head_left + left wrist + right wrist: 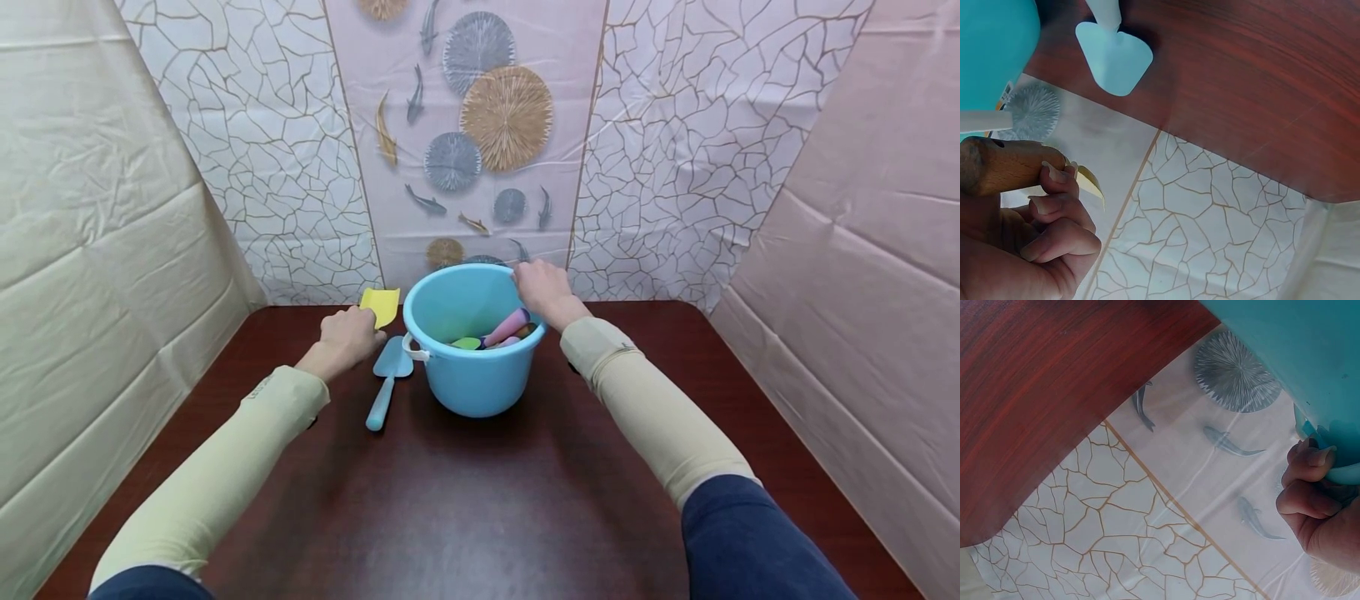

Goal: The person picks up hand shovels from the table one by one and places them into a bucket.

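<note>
My left hand holds a small yellow hand shovel by its wooden handle, fingers curled round it. The yellow blade points up and away, just left of a light-blue bucket. With curled fingers my right hand grips the bucket's rim at its far right side; the right wrist view shows these fingers hooked over the edge. Inside the bucket lie a pink-handled tool, a green piece and other tools partly hidden by the wall. A light-blue trowel lies on the table below my left hand.
The bucket stands upright on a dark reddish-brown table, with a white handle mount on its left. Behind it hangs a patterned backdrop. Pale cloth walls close off both sides.
</note>
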Tool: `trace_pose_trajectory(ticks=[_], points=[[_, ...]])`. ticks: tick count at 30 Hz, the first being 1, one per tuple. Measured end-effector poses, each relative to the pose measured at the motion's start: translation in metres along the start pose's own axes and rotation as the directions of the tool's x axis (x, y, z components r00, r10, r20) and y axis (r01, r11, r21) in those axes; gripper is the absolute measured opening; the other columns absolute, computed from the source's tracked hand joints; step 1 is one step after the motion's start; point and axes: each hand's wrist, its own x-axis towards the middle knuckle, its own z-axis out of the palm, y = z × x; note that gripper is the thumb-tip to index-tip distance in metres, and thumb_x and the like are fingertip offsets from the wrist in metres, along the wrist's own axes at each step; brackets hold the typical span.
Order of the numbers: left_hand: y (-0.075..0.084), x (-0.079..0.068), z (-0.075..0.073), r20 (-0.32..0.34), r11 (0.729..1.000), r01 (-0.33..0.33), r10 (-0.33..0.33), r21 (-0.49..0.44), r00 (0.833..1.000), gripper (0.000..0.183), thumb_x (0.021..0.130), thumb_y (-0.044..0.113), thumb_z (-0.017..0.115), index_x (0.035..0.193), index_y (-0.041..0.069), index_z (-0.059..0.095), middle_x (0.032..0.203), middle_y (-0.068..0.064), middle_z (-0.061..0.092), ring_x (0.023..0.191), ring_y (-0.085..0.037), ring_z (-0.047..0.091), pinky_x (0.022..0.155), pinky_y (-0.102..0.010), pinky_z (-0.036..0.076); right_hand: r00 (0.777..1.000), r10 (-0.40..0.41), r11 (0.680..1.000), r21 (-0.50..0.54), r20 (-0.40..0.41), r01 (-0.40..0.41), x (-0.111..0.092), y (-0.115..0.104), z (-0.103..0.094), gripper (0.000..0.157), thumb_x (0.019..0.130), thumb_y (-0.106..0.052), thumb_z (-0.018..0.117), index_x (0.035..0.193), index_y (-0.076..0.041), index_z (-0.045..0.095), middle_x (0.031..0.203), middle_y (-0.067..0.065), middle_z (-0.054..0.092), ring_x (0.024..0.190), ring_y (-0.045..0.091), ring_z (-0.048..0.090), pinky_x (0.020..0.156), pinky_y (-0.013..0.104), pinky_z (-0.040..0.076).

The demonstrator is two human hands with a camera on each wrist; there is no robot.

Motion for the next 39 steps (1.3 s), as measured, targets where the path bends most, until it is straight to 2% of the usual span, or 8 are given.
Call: trace_pose_trajectory(ticks=[8, 14, 21, 32, 39], points=[[0.003, 0.003, -0.005, -0.003, 1.0, 0.005, -0.005, 0.002, 1.0, 0.031, 0.092, 0.029, 0.058, 0.096, 0.0, 0.063, 0.089, -0.018, 0.061, 0.071, -0.03, 0.058, 0.063, -0.044, 0.051, 1.0, -0.005, 1.0, 0.003, -0.002, 0.005, 0.0, 0.0, 0.001, 0.033, 0.104, -0.024, 0.04, 0.076, -0.011, 0.053, 0.068, 0.003, 0.045, 0.067, 0.022, 0.052, 0.06, 0.038, 0.047], [0.004, 0.003, -0.008, -0.001, 1.0, 0.0, 0.0, -0.002, 1.0, 0.029, 0.092, 0.03, 0.059, 0.094, 0.001, 0.062, 0.087, -0.017, 0.06, 0.069, -0.03, 0.059, 0.061, -0.043, 0.05, 1.0, -0.005, 1.0, 0.006, -0.005, 0.006, 0.0, 0.0, 0.001, 0.034, 0.104, -0.024, 0.04, 0.073, -0.012, 0.05, 0.067, 0.003, 0.043, 0.067, 0.022, 0.052, 0.06, 0.038, 0.047], [0.005, 0.005, -0.011, -0.019, 1.0, 0.001, -0.001, 0.007, 1.0, 0.032, 0.092, 0.03, 0.059, 0.097, -0.001, 0.063, 0.089, -0.018, 0.06, 0.074, -0.031, 0.06, 0.066, -0.045, 0.053, 1.0, -0.002, 1.0, 0.0, 0.006, 0.002, 0.0, 0.0, 0.0, 0.034, 0.104, -0.024, 0.038, 0.076, -0.011, 0.052, 0.068, 0.003, 0.045, 0.069, 0.021, 0.054, 0.062, 0.039, 0.049], [0.008, 0.009, -0.024, -0.029, 1.0, -0.002, 0.003, 0.009, 1.0, 0.028, 0.092, 0.029, 0.057, 0.084, 0.003, 0.06, 0.079, -0.014, 0.058, 0.068, -0.029, 0.058, 0.061, -0.043, 0.05, 1.0, 0.0, 1.0, 0.003, 0.006, 0.0, 0.0, -0.001, 0.0, 0.034, 0.104, -0.025, 0.04, 0.075, -0.011, 0.053, 0.067, 0.003, 0.044, 0.067, 0.021, 0.053, 0.06, 0.037, 0.048], [0.01, 0.01, -0.031, -0.062, 1.0, -0.023, 0.023, 0.01, 0.998, 0.028, 0.092, 0.029, 0.057, 0.083, 0.003, 0.06, 0.076, -0.012, 0.057, 0.066, -0.027, 0.056, 0.058, -0.039, 0.047, 1.0, -0.004, 1.0, 0.0, -0.001, 0.004, -0.001, -0.001, 0.0, 0.035, 0.104, -0.024, 0.04, 0.073, -0.012, 0.05, 0.067, 0.003, 0.044, 0.066, 0.021, 0.053, 0.059, 0.037, 0.047]])
